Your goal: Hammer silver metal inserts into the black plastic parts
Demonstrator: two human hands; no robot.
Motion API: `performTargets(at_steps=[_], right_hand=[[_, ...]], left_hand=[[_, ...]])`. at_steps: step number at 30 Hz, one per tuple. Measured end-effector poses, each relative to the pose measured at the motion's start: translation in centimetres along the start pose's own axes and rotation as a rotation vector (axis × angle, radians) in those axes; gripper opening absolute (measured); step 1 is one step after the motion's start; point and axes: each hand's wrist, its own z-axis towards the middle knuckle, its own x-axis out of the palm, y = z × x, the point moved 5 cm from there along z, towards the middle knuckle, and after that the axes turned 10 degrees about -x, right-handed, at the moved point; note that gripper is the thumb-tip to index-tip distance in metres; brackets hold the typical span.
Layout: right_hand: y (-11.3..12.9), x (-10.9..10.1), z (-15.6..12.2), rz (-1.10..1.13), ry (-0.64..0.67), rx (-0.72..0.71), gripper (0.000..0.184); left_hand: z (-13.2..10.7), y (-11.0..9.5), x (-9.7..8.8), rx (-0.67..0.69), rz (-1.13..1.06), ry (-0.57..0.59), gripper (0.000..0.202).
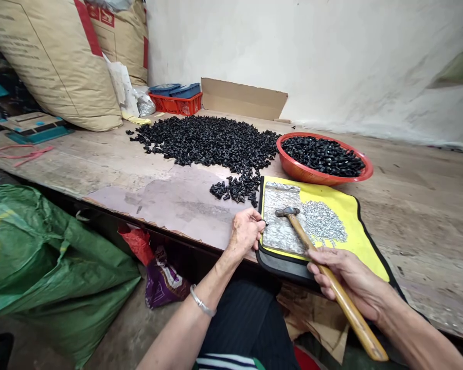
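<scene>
A: From the head view, what do we have in our hands?

B: At the centre, our left hand [247, 228] has thumb and fingertips pinched together on a small black piece [266, 223], at the left edge of the worn grey slab [283, 234]. Lower right, our right hand [357, 280] is wrapped round the handle of the hammer [346, 300].

A: Is the hammer's head touching the slab?

B: It shows over the slab's upper part; we can't tell whether they touch.

A: What could go wrong?

B: Our left fingertips are near that head, so a stray swing could catch them. A loose pinch might let the piece slip. Hard knocks could scatter the silvery bits [324, 222] heaped right of the slab on the yellow mat [364, 244].

A: And the red bowl [306, 170] at upper right?

B: Heaped with black pieces, so a bump might spill some.
</scene>
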Motion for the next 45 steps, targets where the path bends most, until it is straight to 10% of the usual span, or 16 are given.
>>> performTargets(at_steps=[6,17,28,45], right_hand=[[0.1,0.1,-0.3,0.031,-0.033,0.047,0.018],[1.7,0.4,-2.9,-0.885,-0.221,-0.726,0.024],[0.1,1.8,-3.9,-1.440,-0.446,-1.081,0.039],[1.5,3.9,-5.7,-1.650,-0.525,-1.242,0.031]], left_hand=[[0.0,-0.2,0.0,-0.017,0.046,-0.004,0.010],[-0.1,0.1,-0.2,-0.095,0.003,0.000,0.012],[-0.2,0.2,-0.2,-0.070,0.030,-0.031,0.012],[0.0,0.2,-0.2,-0.097,-0.001,-0.022,0.012]])
